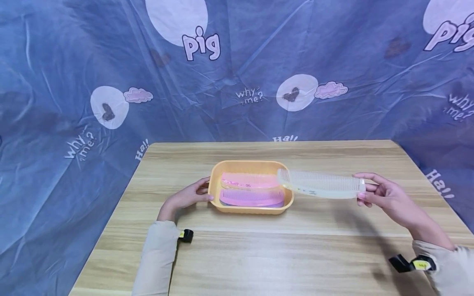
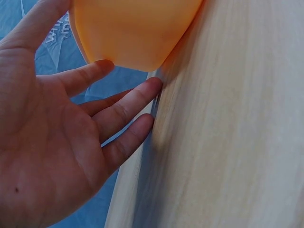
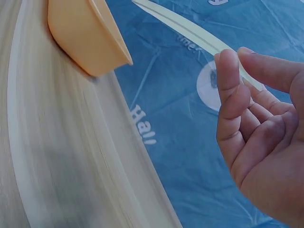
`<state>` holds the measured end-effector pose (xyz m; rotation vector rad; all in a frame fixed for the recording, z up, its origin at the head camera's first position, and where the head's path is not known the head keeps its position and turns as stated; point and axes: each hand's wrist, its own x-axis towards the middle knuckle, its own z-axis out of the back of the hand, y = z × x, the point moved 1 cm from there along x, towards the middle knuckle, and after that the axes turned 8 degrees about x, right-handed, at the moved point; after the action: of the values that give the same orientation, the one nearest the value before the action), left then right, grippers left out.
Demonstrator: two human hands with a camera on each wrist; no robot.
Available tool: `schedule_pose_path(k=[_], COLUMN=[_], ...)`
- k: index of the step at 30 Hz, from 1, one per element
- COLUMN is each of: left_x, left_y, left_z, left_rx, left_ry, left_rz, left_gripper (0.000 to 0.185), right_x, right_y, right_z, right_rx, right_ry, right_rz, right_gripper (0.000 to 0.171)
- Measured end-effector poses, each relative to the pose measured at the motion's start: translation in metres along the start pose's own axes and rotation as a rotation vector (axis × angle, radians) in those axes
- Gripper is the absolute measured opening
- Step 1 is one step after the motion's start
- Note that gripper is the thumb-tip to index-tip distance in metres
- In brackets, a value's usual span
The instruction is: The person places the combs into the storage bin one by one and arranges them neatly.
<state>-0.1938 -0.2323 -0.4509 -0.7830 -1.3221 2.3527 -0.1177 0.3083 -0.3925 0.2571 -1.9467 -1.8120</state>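
An orange plastic tray (image 1: pixel 214 197) stands mid-table and holds a pink comb (image 1: pixel 249 180) and a purple comb (image 1: pixel 251 197). My left hand (image 1: pixel 190 195) rests with straight fingers against the tray's left wall (image 2: pixel 133 33). My right hand (image 1: pixel 374 193) pinches the right end of a long translucent white comb (image 1: pixel 320 185), held level above the table with its far end over the tray's right rim. In the right wrist view the white comb (image 3: pixel 190 33) runs up and left from my fingertips (image 3: pixel 228 66) toward the tray (image 3: pixel 80 38).
The wooden table (image 1: pixel 281 255) stretches toward me from the tray. A blue printed cloth (image 1: pixel 259 70) hangs behind and around the table's sides. Black wrist-camera mounts (image 1: pixel 185 235) sit on both sleeves.
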Motion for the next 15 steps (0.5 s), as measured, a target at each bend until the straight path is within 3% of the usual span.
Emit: schedule_pose_path(k=[10,15], left_x=[0.001,-0.001], left_y=[0.0,-0.002], left_z=[0.0,-0.001], left_rx=[0.004,0.002], left_ry=[0.002,-0.003], left_rz=[0.015,0.017], left_gripper=[0.083,0.082], right_x=[0.023,0.037], right_y=[-0.012,-0.017], right_z=[-0.016,-0.028], right_rx=[0.064,0.02], right_ry=[0.064,0.031], right_rz=[-0.032,-0.094], right_gripper=[0.049,0.047])
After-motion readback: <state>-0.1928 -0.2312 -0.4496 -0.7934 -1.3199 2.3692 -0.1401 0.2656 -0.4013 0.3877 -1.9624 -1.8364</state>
